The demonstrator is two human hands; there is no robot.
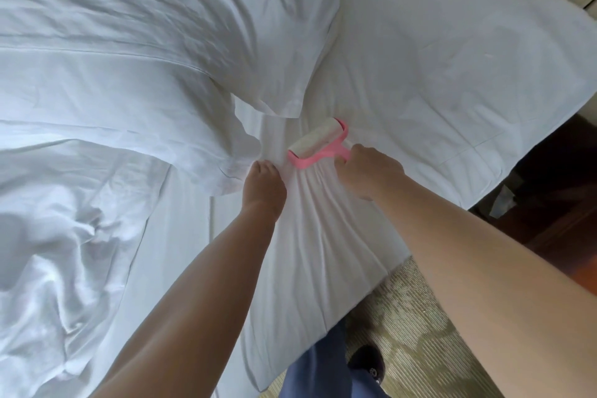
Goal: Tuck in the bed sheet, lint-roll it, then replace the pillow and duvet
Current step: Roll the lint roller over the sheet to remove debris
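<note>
My right hand (368, 171) grips the handle of a pink lint roller (318, 142), whose white roll lies on the white bed sheet (436, 74) near the bed's middle. My left hand (263, 187) presses flat on the sheet just left of the roller, fingers straight, and the fabric bunches into folds below both hands. A white pillow (226, 26) lies just beyond the roller, its corner almost touching it. The crumpled white duvet (64, 203) is heaped over the left part of the bed.
The sheet hangs over the bed's near edge (307, 317) above patterned carpet (420, 333). My blue trouser leg (316, 365) and dark shoe (368, 362) stand beside the bed. Dark wooden furniture (555, 203) sits at the right.
</note>
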